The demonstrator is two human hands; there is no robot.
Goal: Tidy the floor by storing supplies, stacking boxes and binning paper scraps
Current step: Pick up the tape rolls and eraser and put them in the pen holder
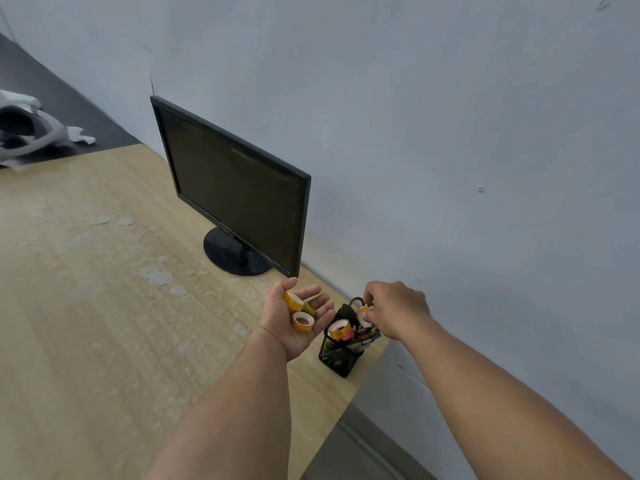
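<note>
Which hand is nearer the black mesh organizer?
Right. The right hand hovers directly above the mesh organizer, holding a tape roll; the left hand sits open beside it.

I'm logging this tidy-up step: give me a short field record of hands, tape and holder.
left hand: palm up, open, carrying tape rolls
right hand: pinching one roll over the holder
holder: black mesh, on the desk near its right edge, already crowded; one roll sits on top
monitor: off, behind the hands
</note>
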